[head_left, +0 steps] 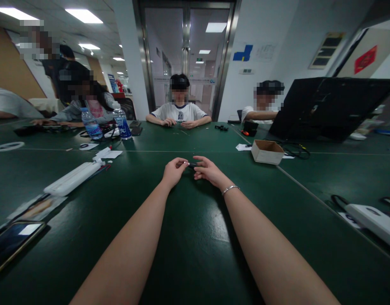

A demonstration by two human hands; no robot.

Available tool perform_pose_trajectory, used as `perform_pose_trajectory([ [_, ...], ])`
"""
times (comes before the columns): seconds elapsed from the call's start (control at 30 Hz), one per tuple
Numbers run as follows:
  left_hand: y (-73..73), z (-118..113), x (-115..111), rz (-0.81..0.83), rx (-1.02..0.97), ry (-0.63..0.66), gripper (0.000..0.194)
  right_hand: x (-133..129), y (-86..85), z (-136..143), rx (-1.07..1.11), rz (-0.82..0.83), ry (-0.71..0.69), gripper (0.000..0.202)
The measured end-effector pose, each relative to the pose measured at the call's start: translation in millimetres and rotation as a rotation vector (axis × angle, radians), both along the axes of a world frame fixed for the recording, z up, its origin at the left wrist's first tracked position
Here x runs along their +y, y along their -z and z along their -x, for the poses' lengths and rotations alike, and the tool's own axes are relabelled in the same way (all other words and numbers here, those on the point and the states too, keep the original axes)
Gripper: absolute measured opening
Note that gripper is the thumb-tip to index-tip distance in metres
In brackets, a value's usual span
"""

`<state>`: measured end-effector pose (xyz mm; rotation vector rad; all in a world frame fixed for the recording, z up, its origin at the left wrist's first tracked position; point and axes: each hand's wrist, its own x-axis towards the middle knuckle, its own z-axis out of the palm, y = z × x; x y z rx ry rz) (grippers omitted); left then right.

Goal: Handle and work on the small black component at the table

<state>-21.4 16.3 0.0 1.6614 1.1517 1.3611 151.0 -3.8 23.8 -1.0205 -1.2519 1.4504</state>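
Note:
A small, slim black object with a shiny left end (191, 165) is held between my two hands, a little above or on the green tabletop; its exact kind is too small to tell. Thumb and fingertips of my left hand (175, 172) pinch the shiny end. From the other side my right hand (210, 170), with a silver bracelet at its wrist, grips the dark end, its index finger raised off the object. Part of the dark end is hidden behind the right fingers.
On the green table (195, 254) a white power strip (72, 178) and a phone (15, 243) lie left. Two water bottles (122, 123) stand farther back. To the right are a small open box (267, 151), a black monitor (334, 108) and a white device (372, 220). Several people sit around.

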Motion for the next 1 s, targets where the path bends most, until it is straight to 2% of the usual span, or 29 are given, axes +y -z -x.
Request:
perform_pose_trajectory([
  [0.13,0.5,1,1,-0.002,0.007,0.024,0.021,1,1.7,0,-0.037,0.013,-0.004,0.030],
  [0.3,-3.3,1,-3,0.074,0.049,0.018,0.029,4,6.8,-1,-0.048,-0.069,-0.009,0.039],
  [0.5,-10.5,3,-11,0.118,0.321,-0.133,0.047,5,10.6,-2,-0.048,-0.111,-0.018,0.043],
  [0.63,-14.1,4,-14,0.123,0.433,-0.163,0.055,4,8.2,-2,-0.036,-0.104,-0.043,0.039],
  [0.73,-12.1,5,-14,0.084,0.363,-0.131,0.053,4,6.3,-2,-0.012,-0.061,-0.036,0.020],
  [0.8,-10.7,3,-13,0.026,0.248,-0.083,0.044,5,5.9,-2,0.005,-0.027,-0.020,0.004],
  [0.9,-13.9,-5,-13,-0.078,0.026,-0.014,0.030,5,5.6,-3,0.049,0.006,-0.013,0.022],
  [1.0,-24.5,-22,-17,-0.104,-0.187,0.032,0.031,3,2.7,-4,0.100,0.038,-0.079,0.026],
])
